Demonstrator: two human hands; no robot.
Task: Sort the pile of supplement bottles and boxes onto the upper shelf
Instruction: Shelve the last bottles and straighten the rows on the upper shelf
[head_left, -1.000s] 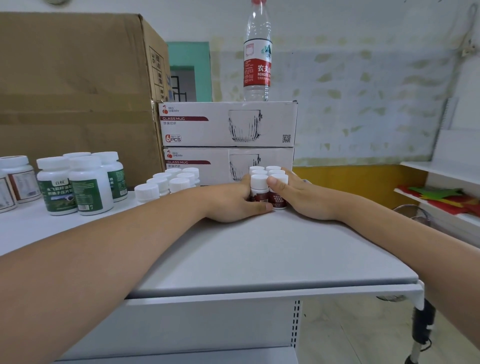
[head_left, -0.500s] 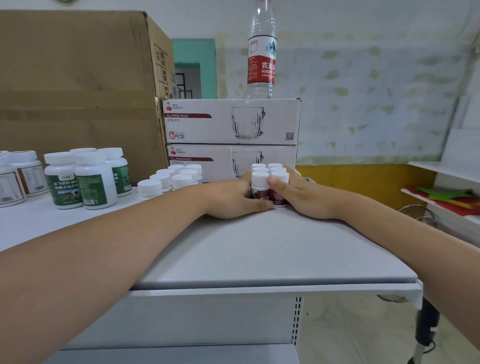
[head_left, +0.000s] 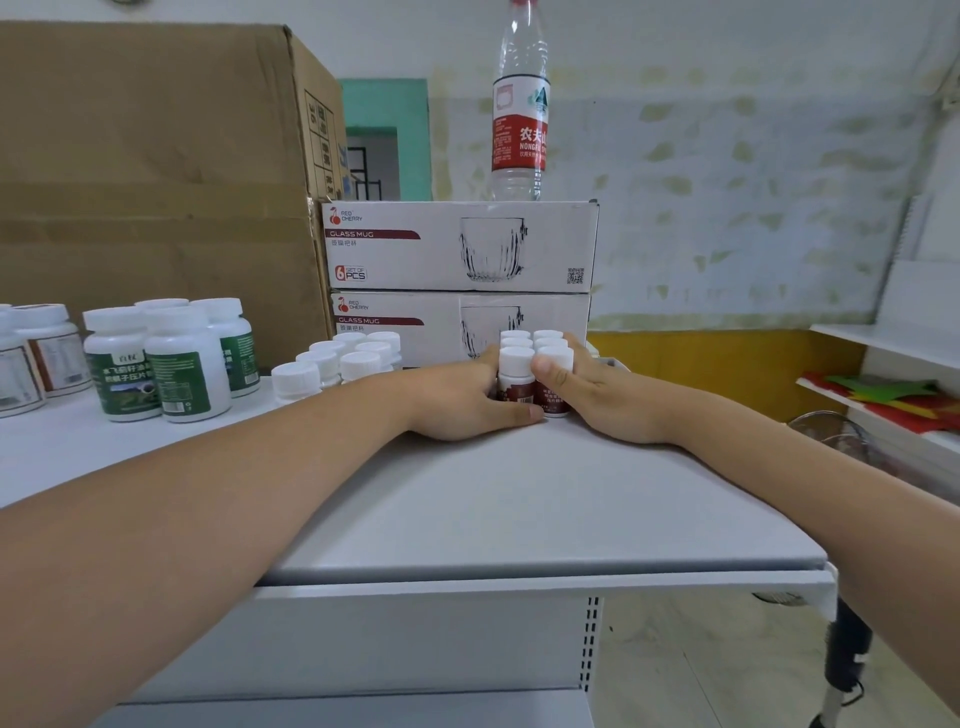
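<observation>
Several small bottles clasped between left hand and right hand.

In front of the lower glass mug box, the sides of the red-labelled bottles are covered by the left hand and the right hand. The left fingers are hidden behind the cluster. Above that box, the top of the water bottle is cropped by the upper edge. Far left of it, the brown-labelled bottles are cut by the frame edge, their print too small to be read.
</observation>
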